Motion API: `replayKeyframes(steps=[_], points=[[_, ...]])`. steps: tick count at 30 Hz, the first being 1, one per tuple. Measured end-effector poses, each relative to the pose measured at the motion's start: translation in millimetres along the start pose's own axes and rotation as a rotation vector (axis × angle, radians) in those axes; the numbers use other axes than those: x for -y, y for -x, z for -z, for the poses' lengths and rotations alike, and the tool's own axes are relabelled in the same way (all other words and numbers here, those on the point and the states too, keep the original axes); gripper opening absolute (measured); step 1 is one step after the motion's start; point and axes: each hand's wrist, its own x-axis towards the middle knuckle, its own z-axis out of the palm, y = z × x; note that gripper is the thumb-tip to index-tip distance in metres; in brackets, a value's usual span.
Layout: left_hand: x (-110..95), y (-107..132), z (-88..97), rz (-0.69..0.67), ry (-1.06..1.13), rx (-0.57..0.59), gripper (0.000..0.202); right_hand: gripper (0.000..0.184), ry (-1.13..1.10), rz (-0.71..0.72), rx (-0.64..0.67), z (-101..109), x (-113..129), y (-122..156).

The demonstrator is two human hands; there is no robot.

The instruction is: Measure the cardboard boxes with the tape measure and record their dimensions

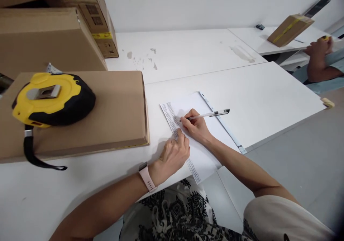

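Observation:
A white sheet of paper point(212, 133) with a printed column of small figures along its left edge lies on the white table point(255, 90). My right hand point(196, 126) grips a clear pen point(212, 114) with a black cap, its tip on the paper near the printed column. My left hand point(173, 155), with a pink watch at the wrist, is loosely curled and presses on the paper's left edge just below the pen tip.
A flat cardboard box point(113, 119) lies to the left with a yellow and black tape measure point(52, 99) on it. More cardboard boxes point(48, 36) stack behind. Another person's arm point(319, 61) rests at the far right beside a small box point(290, 29).

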Motion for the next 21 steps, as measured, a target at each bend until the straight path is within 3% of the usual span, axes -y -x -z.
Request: replayKeyframes(steps=[7,21], points=[[1,3,2.7,-0.045,-0.035,0.013,0.034,0.025,0.211,0.053,0.001,-2,5,2],[4,5,10.8,-0.035,0.002,0.032,0.030,0.026,0.205,0.046,0.037,-3,3,3]])
